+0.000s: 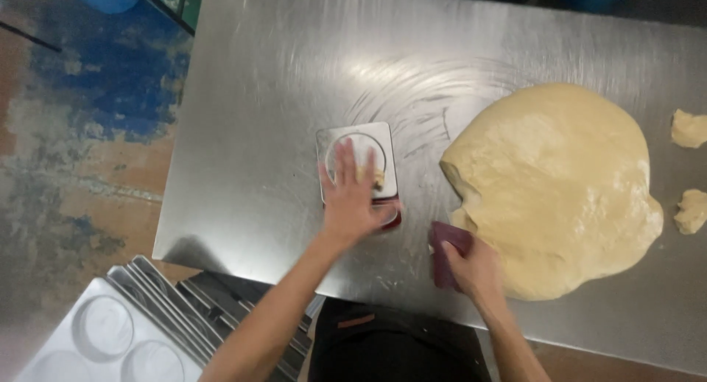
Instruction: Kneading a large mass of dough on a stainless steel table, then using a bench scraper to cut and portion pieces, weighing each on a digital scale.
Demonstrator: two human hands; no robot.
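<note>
My left hand (350,198) lies palm down with spread fingers on a small square kitchen scale (357,165), with a small bit of dough (378,179) under its fingertips. My right hand (471,268) grips a dark red dough scraper (445,251) at the near left edge of a big flat mass of pale dough (556,187). Scale and dough both rest on a steel table (280,80).
Two small dough pieces lie at the table's right side, one farther back (688,128) and one nearer (692,211). A stack of metal baking trays with round moulds (118,330) stands below the table's near left corner. The floor (81,131) on the left is worn, with blue patches.
</note>
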